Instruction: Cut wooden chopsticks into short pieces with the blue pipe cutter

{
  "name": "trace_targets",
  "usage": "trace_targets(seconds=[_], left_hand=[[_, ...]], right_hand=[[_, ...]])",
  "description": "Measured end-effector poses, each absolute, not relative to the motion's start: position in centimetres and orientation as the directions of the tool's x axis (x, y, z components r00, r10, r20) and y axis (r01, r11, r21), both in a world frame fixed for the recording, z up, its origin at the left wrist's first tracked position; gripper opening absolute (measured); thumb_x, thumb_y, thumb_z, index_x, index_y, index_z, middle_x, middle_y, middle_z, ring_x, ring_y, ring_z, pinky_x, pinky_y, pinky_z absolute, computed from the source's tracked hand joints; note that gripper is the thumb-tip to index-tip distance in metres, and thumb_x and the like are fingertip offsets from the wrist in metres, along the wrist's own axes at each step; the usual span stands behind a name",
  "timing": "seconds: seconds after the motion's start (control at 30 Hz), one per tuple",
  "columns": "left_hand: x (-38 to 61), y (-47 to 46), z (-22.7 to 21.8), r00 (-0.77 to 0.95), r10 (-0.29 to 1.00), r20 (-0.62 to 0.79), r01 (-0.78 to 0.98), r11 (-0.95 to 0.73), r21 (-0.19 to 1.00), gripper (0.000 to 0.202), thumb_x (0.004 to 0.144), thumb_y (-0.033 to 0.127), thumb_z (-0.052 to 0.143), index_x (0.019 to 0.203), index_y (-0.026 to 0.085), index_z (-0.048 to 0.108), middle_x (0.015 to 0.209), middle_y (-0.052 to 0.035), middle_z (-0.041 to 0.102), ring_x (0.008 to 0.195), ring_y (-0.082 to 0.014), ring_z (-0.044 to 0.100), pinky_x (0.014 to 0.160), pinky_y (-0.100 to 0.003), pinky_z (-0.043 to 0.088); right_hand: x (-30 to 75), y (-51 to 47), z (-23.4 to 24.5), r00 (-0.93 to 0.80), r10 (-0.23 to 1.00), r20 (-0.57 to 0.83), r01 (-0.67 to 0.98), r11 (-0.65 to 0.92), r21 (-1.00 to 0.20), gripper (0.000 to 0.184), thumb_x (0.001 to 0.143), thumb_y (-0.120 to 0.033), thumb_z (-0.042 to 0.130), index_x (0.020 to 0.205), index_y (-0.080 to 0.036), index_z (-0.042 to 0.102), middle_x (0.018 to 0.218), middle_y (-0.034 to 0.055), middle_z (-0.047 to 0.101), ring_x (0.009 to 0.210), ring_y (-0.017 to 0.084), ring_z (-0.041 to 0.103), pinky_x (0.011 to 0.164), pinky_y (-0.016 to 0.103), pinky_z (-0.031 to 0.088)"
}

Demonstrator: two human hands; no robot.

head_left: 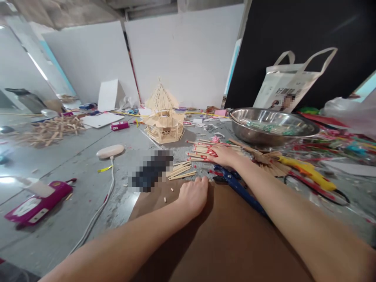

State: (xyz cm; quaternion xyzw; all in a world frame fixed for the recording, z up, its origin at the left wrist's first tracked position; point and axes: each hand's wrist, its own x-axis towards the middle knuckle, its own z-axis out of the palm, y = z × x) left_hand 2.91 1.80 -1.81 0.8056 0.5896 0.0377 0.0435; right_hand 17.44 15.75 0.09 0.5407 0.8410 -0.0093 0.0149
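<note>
Right hand (225,156) reaches onto red-tipped sticks (202,150); left hand (194,194) rests on brown board (229,239)

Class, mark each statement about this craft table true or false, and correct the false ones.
1. The right hand rests on a pile of sticks. True.
2. The left hand holds scissors. False: it rests curled on brown card, holding nothing that shows.
3. A stick pavilion stands behind the sticks. True.
4. The metal bowl sits left of the pavilion. False: it sits to the right.
</note>
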Motion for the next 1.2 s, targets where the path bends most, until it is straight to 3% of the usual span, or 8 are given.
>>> trace_targets(seconds=[0.3,0.43,0.57,0.7,0.87,1.2], left_hand=[[3.2,2.1,-0.8,0.343,0.934,-0.103,0.938,-0.336,0.086,0.022,0.079,0.013,0.021,0.091,0.019,0.038,0.084,-0.0078,0.056,0.072,-0.0213,0.059,0.056,-0.032,0.044],[3.1,2.3,-0.8,0.328,0.939,-0.107,0.943,-0.320,0.088,0.020,0.079,0.015,0.021,0.091,0.018,0.038,0.084,-0.0070,0.056,0.072,-0.0196,0.059,0.058,-0.030,0.045],[2.8,2.3,-1.1,0.349,0.934,-0.075,0.931,-0.336,0.140,0.016,0.078,0.017,0.025,0.088,0.018,0.038,0.081,-0.0054,0.057,0.069,-0.0189,0.058,0.057,-0.029,0.044],[2.6,2.4,-1.4,0.373,0.926,-0.054,0.916,-0.358,0.178,0.016,0.079,0.020,0.024,0.086,0.018,0.038,0.078,-0.0047,0.057,0.066,-0.0188,0.058,0.055,-0.030,0.044],[2.6,2.6,-1.5,0.377,0.926,-0.023,0.910,-0.365,0.199,0.017,0.079,0.022,0.023,0.083,0.018,0.039,0.075,-0.0038,0.056,0.063,-0.0187,0.057,0.052,-0.029,0.044],[2.7,2.5,-1.6,0.375,0.927,-0.002,0.903,-0.365,0.228,0.016,0.078,0.022,0.025,0.081,0.019,0.040,0.073,-0.0033,0.056,0.062,-0.0184,0.057,0.052,-0.029,0.044]], right_hand=[[18.7,15.5,1.1,-0.529,0.846,-0.068,0.848,0.526,-0.058,0.048,0.078,-0.050,0.028,0.103,-0.019,0.056,0.113,0.0060,0.052,0.101,0.019,0.047,0.083,0.026,0.033],[18.2,17.5,2.1,-0.431,0.900,-0.072,0.902,0.432,0.008,0.045,0.080,-0.045,0.025,0.091,-0.020,0.061,0.096,0.0061,0.061,0.087,0.018,0.054,0.072,0.023,0.038],[17.0,20.5,2.0,-0.346,0.938,0.002,0.934,0.344,0.095,0.034,0.080,-0.029,0.029,0.099,-0.022,0.057,0.105,0.0052,0.057,0.093,0.017,0.052,0.074,0.024,0.037],[15.6,22.8,1.1,-0.314,0.946,-0.076,0.936,0.322,0.142,0.031,0.074,-0.018,0.038,0.096,-0.018,0.059,0.106,0.0099,0.056,0.094,0.020,0.051,0.074,0.028,0.039],[14.4,24.4,1.5,-0.257,0.944,-0.206,0.932,0.298,0.207,0.030,0.067,-0.017,0.049,0.094,-0.012,0.061,0.101,0.0159,0.057,0.091,0.025,0.053,0.073,0.033,0.041],[12.4,25.8,2.2,-0.280,0.907,-0.314,0.899,0.362,0.245,0.037,0.056,-0.020,0.057,0.092,-0.015,0.062,0.093,0.0128,0.061,0.079,0.025,0.057,0.062,0.032,0.044]])
